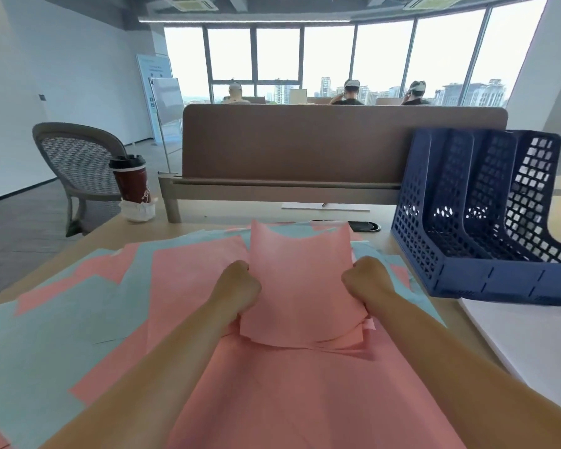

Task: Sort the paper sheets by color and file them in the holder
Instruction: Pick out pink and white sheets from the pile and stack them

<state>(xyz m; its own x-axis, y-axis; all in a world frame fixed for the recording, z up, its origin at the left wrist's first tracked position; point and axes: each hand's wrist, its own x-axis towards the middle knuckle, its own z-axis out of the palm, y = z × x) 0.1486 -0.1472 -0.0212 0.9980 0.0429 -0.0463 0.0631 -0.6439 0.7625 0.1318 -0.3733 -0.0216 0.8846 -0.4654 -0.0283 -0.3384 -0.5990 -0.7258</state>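
I hold a small stack of pink sheets (300, 286) lifted above the desk, its far edge curling upward. My left hand (238, 285) grips the stack's left edge and my right hand (366, 281) grips its right edge. Beneath them, loose pink sheets (188, 273) and light blue sheets (46, 345) lie overlapping across the desk. The blue mesh file holder (486, 222) stands at the right, its compartments holding no paper that I can see.
A dark red coffee cup (132, 179) with a black lid stands at the desk's far left corner. A brown partition (337, 140) runs along the back edge. A black flat object (365, 226) lies near it. A grey chair (75, 163) stands left of the desk.
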